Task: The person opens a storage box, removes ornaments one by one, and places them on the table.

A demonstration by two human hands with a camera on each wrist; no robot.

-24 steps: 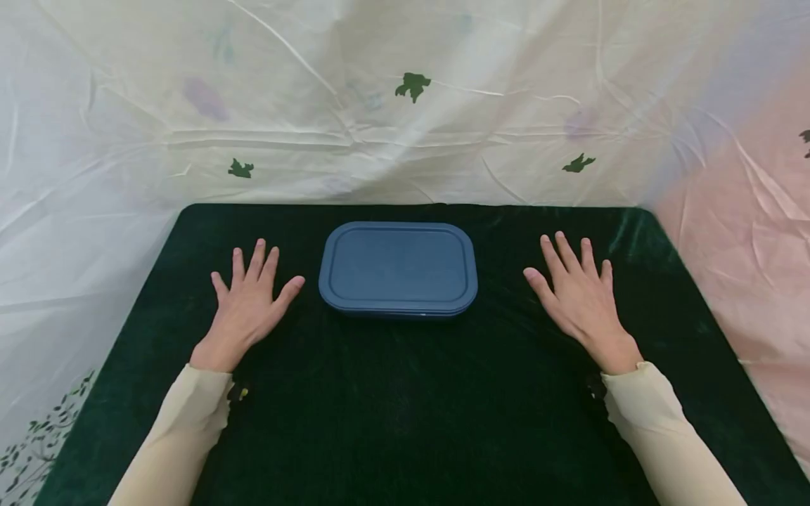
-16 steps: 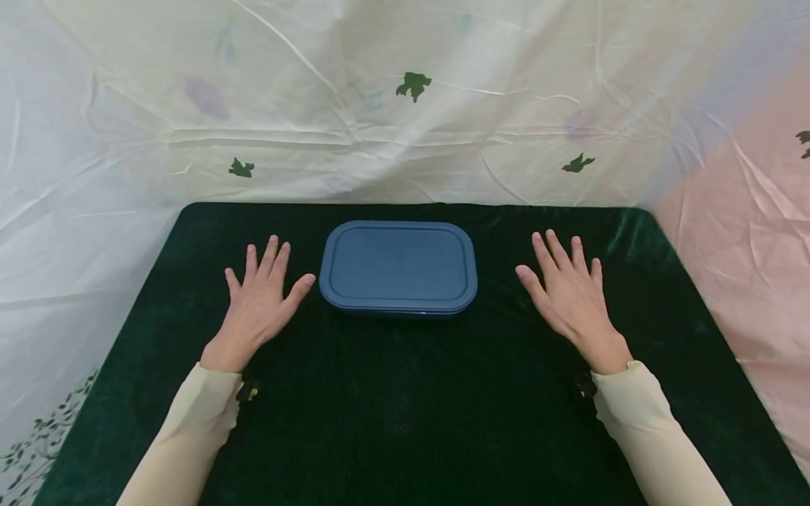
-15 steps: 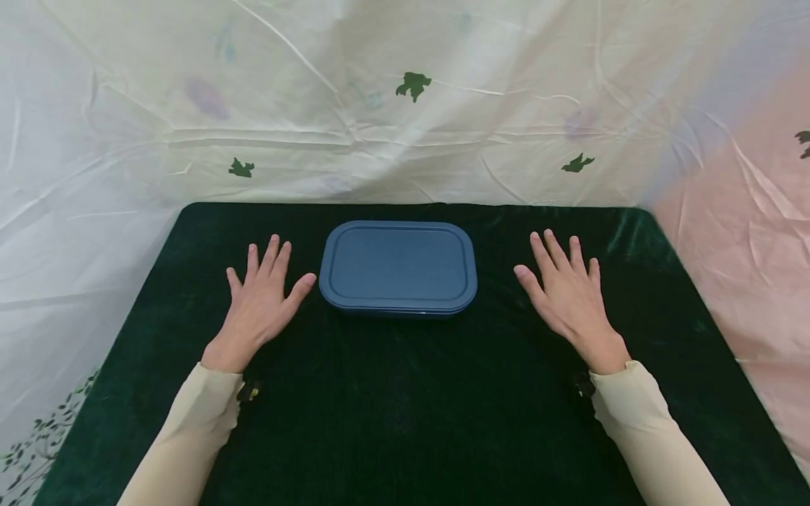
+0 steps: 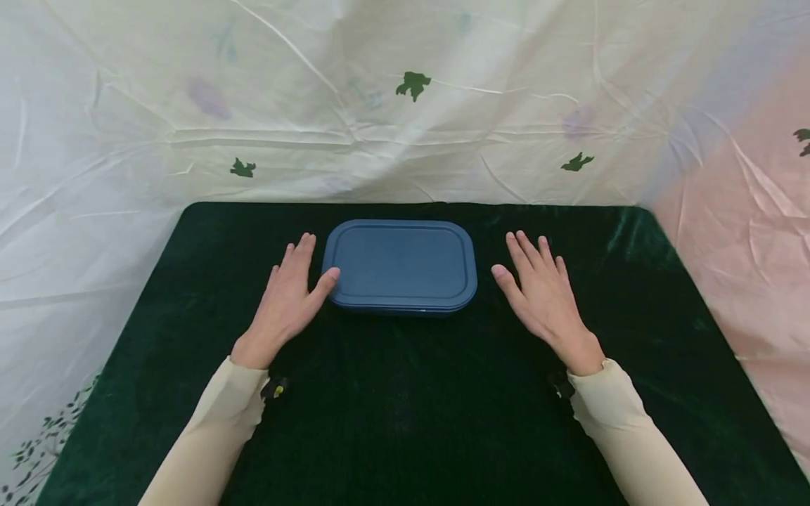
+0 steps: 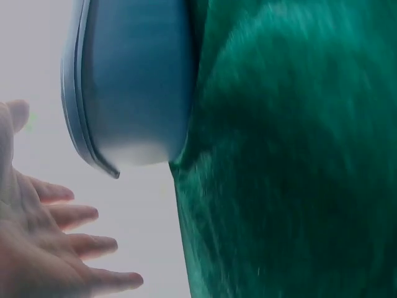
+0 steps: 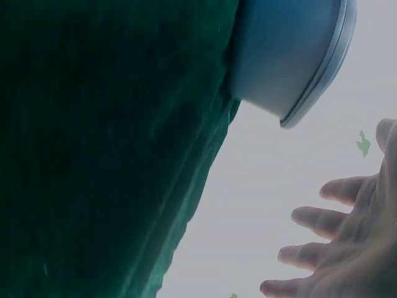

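A blue rectangular lidded container (image 4: 400, 266) with rounded corners sits on the green cloth, near the table's far edge. Left of it is my left hand (image 4: 286, 299), fingers straight, its thumb overlapping the lid's left edge in the head view. In the left wrist view that hand (image 5: 43, 236) appears apart from the container (image 5: 136, 74). My right hand (image 4: 545, 299) hovers to the right with spread, straight fingers and a gap to the container. The right wrist view shows the container's side wall (image 6: 285, 56) and the hand (image 6: 353, 236) apart from it. Neither hand holds anything.
A dark green velvet cloth (image 4: 405, 422) covers the table. Behind it hangs a pale curtain (image 4: 493, 105) with green bird shapes, and a pinkish curtain (image 4: 747, 246) is on the right. Small dark devices sit at both wrists.
Both hands have moved inward toward the container, the left one to the right and the right one to the left. The left fingers have drawn closer together. The container stays in place.
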